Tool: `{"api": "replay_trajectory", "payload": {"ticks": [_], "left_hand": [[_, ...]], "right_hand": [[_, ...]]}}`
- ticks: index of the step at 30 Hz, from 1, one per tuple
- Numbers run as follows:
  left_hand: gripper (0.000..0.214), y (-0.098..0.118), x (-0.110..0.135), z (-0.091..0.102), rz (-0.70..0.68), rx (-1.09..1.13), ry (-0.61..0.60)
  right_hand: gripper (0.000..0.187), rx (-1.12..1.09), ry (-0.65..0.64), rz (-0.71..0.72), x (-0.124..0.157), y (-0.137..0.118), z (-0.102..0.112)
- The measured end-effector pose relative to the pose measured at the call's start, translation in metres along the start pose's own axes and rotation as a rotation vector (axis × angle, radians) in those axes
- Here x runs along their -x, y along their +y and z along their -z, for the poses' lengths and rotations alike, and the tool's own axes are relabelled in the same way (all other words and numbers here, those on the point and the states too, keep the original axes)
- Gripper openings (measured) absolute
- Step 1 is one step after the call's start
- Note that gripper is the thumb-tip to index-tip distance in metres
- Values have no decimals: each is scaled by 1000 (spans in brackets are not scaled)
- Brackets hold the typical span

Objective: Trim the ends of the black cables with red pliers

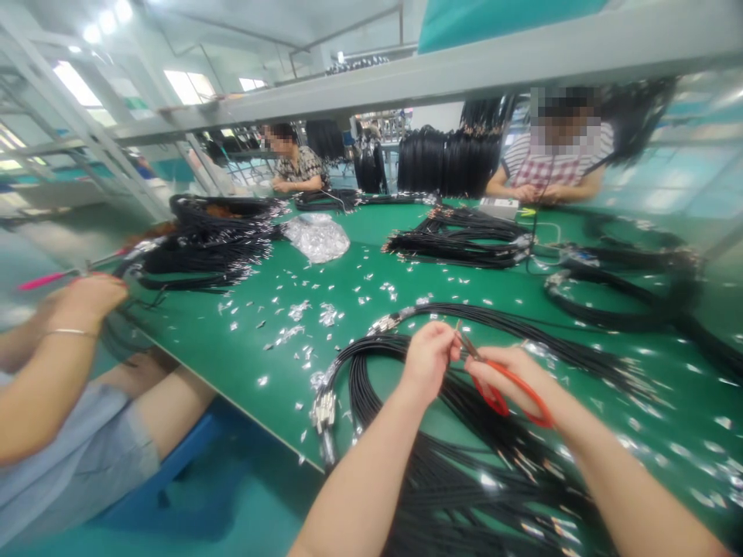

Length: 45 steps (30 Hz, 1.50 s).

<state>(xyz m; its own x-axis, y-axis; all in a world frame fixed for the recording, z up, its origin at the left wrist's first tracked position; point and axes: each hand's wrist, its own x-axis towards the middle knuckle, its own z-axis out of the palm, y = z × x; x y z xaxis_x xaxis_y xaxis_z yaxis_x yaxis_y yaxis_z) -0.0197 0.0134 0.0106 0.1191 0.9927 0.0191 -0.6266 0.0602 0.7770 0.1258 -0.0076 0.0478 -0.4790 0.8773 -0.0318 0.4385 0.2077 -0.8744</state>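
Note:
My left hand (pixel 428 356) is closed in a pinch on the end of a black cable (pixel 464 313) from the bundle lying below my arms. My right hand (pixel 511 379) grips red-handled scissors (pixel 499 387), whose blades point up and left, right at my left fingertips. Both hands hover over a big bundle of black cables (pixel 453 464) with metal connector ends (pixel 323 410) on the green table (pixel 232 348). What the blades touch is too small to tell.
Small silver foil scraps (pixel 302 309) litter the table. More cable bundles (pixel 458 240) and a crumpled clear bag (pixel 316 236) lie further back. A person at the left (pixel 81 309) holds a pink tool; two more people sit across the table.

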Motion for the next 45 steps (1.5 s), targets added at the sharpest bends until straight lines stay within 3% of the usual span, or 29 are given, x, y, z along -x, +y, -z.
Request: {"api": "replay_trajectory", "payload": {"ticks": [6, 13, 22, 25, 28, 31, 35, 38, 41, 45], "left_hand": [[11, -2, 2, -1, -55, -112, 22], [12, -1, 3, -3, -74, -173, 31], [9, -10, 5, 0, -159, -316, 32], [9, -14, 6, 0, -246, -447, 47], [10, -21, 6, -1, -306, -658, 63], [9, -37, 6, 0, -276, -760, -41], [23, -64, 8, 5, -264, -1002, -304], [28, -79, 9, 7, -265, -1270, -419], [21, -86, 8, 4, -294, -1451, -456], [7, -84, 7, -2, -301, -1530, -459]], "right_hand": [[39, -10, 20, -50, 0, 13, 1], [38, -62, -25, -105, 3, 7, 6], [35, -154, -22, -62, 1, 13, 4], [34, -142, 83, -62, 7, 12, 8], [33, -89, 291, -111, 20, 14, 18], [23, 52, 518, -163, 37, 26, 31], [21, 206, 698, -240, 57, 55, 45], [29, 242, 665, -207, 66, 84, 51], [40, 227, 514, -150, 68, 108, 54], [44, 228, 478, -114, 65, 110, 56]]}}
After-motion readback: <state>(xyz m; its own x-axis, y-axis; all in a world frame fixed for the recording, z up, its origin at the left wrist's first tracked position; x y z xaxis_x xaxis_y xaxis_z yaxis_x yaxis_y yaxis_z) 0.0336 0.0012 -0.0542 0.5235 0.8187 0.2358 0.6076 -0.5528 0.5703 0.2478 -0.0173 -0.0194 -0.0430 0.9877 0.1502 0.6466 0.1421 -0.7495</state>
